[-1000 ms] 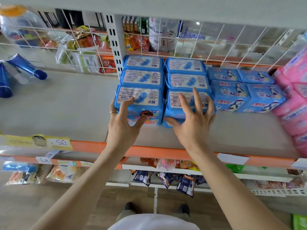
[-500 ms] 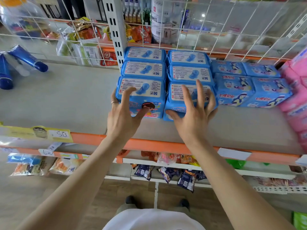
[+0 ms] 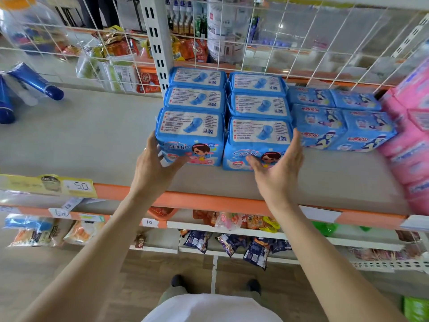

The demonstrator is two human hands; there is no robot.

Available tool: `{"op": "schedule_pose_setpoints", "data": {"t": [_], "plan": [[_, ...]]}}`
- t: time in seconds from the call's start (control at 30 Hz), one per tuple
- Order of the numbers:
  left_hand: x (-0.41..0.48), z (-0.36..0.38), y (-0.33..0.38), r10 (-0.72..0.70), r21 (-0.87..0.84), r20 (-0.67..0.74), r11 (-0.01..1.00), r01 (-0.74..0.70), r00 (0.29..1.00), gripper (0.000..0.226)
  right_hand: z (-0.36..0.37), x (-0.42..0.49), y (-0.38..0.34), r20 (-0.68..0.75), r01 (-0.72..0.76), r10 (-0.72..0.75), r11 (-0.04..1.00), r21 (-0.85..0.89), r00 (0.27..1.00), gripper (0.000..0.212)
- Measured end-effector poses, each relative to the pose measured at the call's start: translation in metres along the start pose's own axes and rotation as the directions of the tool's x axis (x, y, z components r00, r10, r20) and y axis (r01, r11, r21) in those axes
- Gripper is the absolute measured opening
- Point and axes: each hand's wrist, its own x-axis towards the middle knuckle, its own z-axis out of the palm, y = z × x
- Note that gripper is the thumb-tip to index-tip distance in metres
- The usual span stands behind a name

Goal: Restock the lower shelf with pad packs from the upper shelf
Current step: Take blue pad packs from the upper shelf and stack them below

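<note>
The left hand (image 3: 155,165) presses its fingers against the left side of the front-left pad pack (image 3: 190,136), thumb reaching under the pack's front lower edge, so it grips that pack from the outside. The right hand (image 3: 279,165) lies open against the right side of the front-right pad pack (image 3: 258,144), palm turned inward, thumb stretched across the pack's front face near the cartoon girl printed there; the two hands squeeze the pair between them. Both front packs sit side by side, touching, on the grey upper shelf (image 3: 92,140), just behind its orange front edge (image 3: 209,202). Behind them four more blue packs (image 3: 228,94) of the same kind stand in two rows, reaching back to the white wire grid (image 3: 301,49). To the right lie flatter blue packs (image 3: 336,122) with a different print, and beyond those a stack of pink packs (image 3: 411,135) at the frame's edge. Far left on the same shelf lie dark blue tubes (image 3: 34,83). Below the orange edge a lower shelf (image 3: 232,231) carries snack bags (image 3: 234,245), and a yellow price tag (image 3: 48,185) hangs at the left.
</note>
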Motion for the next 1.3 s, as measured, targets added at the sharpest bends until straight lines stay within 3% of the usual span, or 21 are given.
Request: {"op": "schedule_pose_setpoints", "data": {"t": [0.1, 0.2, 0.37, 0.57, 0.67, 0.8, 0.9, 1.0, 1.13, 1.3], "plan": [[0.006, 0.002, -0.002, -0.025, -0.001, -0.017, 1.0, 0.025, 1.0, 0.071, 0.008, -0.002, -0.004, -0.041, -0.015, 0.015, 1.0, 0.008, 0.999, 0.103], [0.021, 0.005, -0.002, -0.014, 0.116, -0.079, 0.993, 0.023, 0.997, 0.055, 0.013, 0.001, -0.005, -0.06, -0.007, 0.007, 1.0, 0.0, 0.998, 0.1], [0.028, 0.003, 0.0, 0.019, 0.178, -0.093, 0.984, -0.002, 0.995, 0.05, 0.017, -0.001, -0.005, -0.062, -0.017, 0.018, 1.0, 0.012, 0.998, 0.1], [0.019, -0.005, 0.0, 0.07, 0.197, -0.048, 0.979, -0.059, 0.996, 0.057, 0.008, -0.002, -0.002, -0.041, 0.028, -0.03, 0.999, -0.039, 0.999, 0.097], [0.015, -0.015, 0.003, 0.085, 0.292, 0.0, 0.953, -0.081, 0.996, 0.061, 0.003, -0.004, -0.005, -0.025, 0.011, -0.014, 0.996, -0.09, 1.0, 0.102], [0.007, -0.027, 0.009, 0.067, 0.471, 0.006, 0.88, -0.062, 0.998, 0.088, -0.006, -0.008, -0.011, -0.025, 0.049, -0.056, 0.977, -0.207, 0.998, 0.109], [-0.001, -0.032, 0.004, 0.227, 0.483, -0.019, 0.855, -0.19, 0.974, 0.091, -0.011, -0.013, -0.016, -0.013, 0.145, -0.156, 0.942, -0.302, 0.988, 0.102], [-0.01, -0.03, 0.0, 0.41, 0.53, 0.081, 0.755, -0.387, 0.909, 0.085, -0.018, -0.023, -0.027, 0.05, 0.216, -0.212, 0.908, -0.358, 0.976, 0.09], [-0.027, -0.024, 0.008, 0.512, 0.515, 0.238, 0.654, -0.554, 0.825, 0.077, -0.034, -0.04, -0.049, 0.108, 0.239, -0.214, 0.899, -0.368, 0.971, 0.082], [-0.056, -0.023, 0.033, 0.584, 0.493, 0.291, 0.587, -0.642, 0.758, 0.073, -0.061, -0.053, -0.067, 0.174, 0.276, -0.228, 0.901, -0.336, 0.958, 0.078]]}}
